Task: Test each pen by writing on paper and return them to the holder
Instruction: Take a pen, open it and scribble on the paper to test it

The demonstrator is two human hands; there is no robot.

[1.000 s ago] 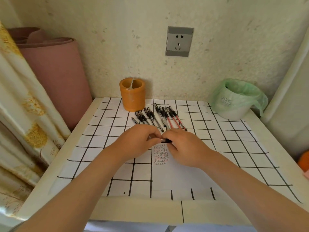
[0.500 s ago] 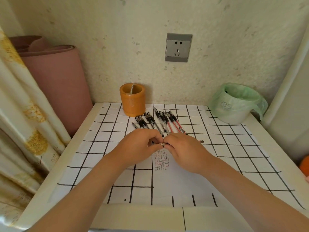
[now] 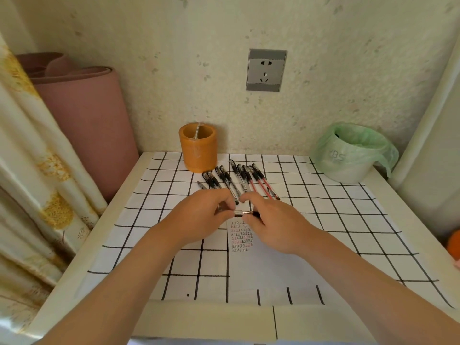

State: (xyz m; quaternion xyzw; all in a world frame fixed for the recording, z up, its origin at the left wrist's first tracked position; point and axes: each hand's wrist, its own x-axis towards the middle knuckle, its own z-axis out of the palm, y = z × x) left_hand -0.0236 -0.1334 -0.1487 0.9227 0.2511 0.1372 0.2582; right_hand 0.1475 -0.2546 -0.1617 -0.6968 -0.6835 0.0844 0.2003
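Both hands meet over the middle of the table on one pen, held level between them. My left hand pinches its left end and my right hand pinches its dark right end. Just below lies a white paper with rows of small black and red test marks. Behind the hands several pens lie side by side, some black, some with red barrels. The orange pen holder stands at the back with one thin light stick in it.
A black-gridded white cloth covers the table. A small bin lined with a green bag stands at the back right. A rolled pink mat and a curtain flank the left side. A wall socket is above.
The camera tilted down a little, so the scene sits lower in view. My hands stay together on the pen; more of its clear barrel shows between my fingers now.
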